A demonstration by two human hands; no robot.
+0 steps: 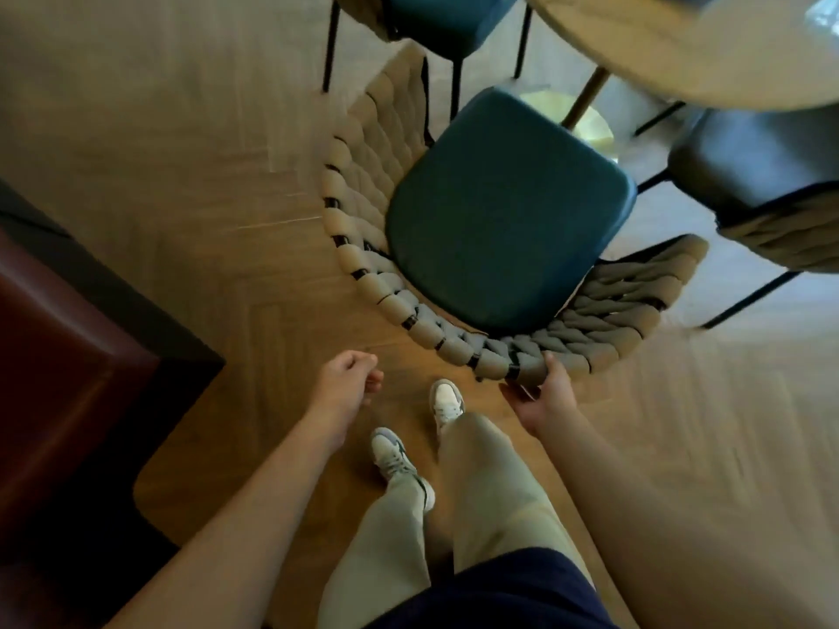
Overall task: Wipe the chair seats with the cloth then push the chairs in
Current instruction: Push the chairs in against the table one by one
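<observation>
The round worktop [708, 52] fills the far right, with a brass pedestal under it. Three chairs ring it: one at the far edge, a grey-seated one on the right, and the middle chair [454, 283], pulled out from the worktop, its teal seat [504, 211] facing the viewer and its woven backrest curving round the near side. No cloth shows anywhere in view, so whether this seat has been wiped cannot be told.

Judging by the grip on the backrest, the step in hand looks like pushing this chair in. To do it well, push from the middle of the backrest rather than one end, so the chair slides straight toward the pedestal without swinging, and keep it clear of the grey chair just beside it on the right.

The right hand [542, 397] reaches forward, fingers curled round the near rim of the backrest. The left hand [347, 376] hangs apart on the left over the floor, fingers curled loosely, apparently holding nothing.
</observation>
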